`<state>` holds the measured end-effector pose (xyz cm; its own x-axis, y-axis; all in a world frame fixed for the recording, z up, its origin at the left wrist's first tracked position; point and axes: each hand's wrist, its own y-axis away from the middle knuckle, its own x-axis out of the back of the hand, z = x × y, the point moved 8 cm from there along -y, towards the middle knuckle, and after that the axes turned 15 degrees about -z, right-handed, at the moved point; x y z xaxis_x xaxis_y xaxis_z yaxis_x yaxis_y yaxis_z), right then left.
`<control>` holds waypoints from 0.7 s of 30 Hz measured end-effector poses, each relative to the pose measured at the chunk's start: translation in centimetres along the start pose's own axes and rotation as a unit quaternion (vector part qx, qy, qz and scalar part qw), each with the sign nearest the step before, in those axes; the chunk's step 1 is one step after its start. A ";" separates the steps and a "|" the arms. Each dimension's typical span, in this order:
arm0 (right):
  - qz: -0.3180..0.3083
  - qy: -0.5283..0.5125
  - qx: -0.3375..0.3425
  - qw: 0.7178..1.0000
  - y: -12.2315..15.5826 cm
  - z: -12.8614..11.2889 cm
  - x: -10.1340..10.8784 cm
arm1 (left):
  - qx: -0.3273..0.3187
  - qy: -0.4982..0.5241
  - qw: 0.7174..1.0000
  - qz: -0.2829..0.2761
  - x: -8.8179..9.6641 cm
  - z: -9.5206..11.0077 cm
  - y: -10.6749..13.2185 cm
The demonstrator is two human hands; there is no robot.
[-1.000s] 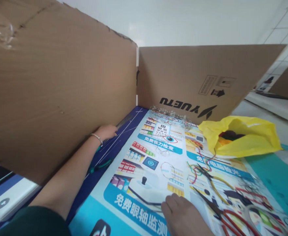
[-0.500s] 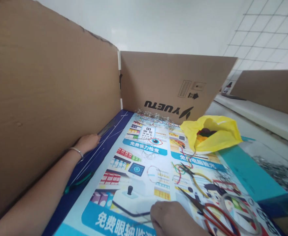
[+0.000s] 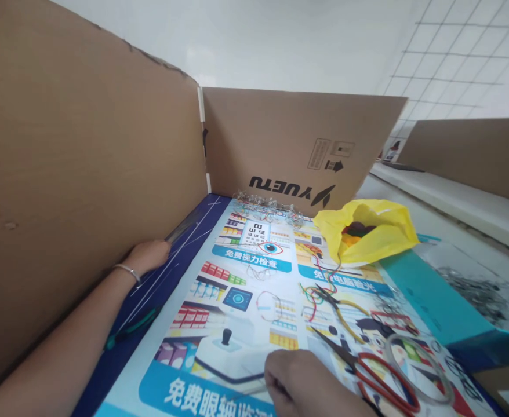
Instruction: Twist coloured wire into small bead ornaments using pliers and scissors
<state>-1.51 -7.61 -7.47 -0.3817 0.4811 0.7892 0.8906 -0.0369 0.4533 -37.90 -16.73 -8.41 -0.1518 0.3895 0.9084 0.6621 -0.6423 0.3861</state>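
- Reaching forward along the left side, the left hand lies back-up with its fingers folded toward the near end of a thin metal strip; whether they grip it or only touch it I cannot tell
- Long axis of the metal strip: straight away from the person, along the foot of the cardboard wall, so it extends beyond the left fingertips
- Right hand sits close in at the bottom, curled knuckles-up, fingertips down on the printed poster; a pinch there cannot be made out, and it is well apart from the strip, so the left is far nearer
- Green-handled tool lies on the blue worktop beside the left forearm
- Red-handled scissors just right of the right hand, yellow-handled pliers beyond them, yellow plastic bag farther back
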 end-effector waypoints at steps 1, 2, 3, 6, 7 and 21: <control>0.001 -0.029 -0.003 1.000 -0.1 0.4 -0.1 | 0.002 0.000 1.000 -0.002 0.0 0.0 0.0; 0.002 -0.054 -0.003 0.999 -0.2 0.8 -0.2 | 0.002 0.001 1.000 -0.004 -0.1 0.0 0.0; 0.008 -0.076 0.001 0.997 -0.5 1.2 -0.3 | 0.003 0.001 1.000 -0.005 -0.1 0.0 0.0; 0.022 -0.151 0.030 0.988 -1.3 1.8 -0.3 | 0.008 0.006 1.000 -0.010 0.0 -0.1 0.1; 0.021 -0.182 0.037 0.982 -1.7 2.1 -0.3 | 0.011 0.008 1.000 -0.013 0.0 -0.2 0.1; -0.044 -0.344 0.050 0.937 -3.0 3.8 -2.3 | 0.035 0.014 0.997 -0.062 -0.1 -0.7 0.5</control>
<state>-2.41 -5.22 -12.24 -0.2358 0.9299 0.2822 0.8949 0.0945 0.4362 -38.02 -17.54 -8.24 -0.2544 0.4439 0.8592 0.6866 -0.5428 0.4837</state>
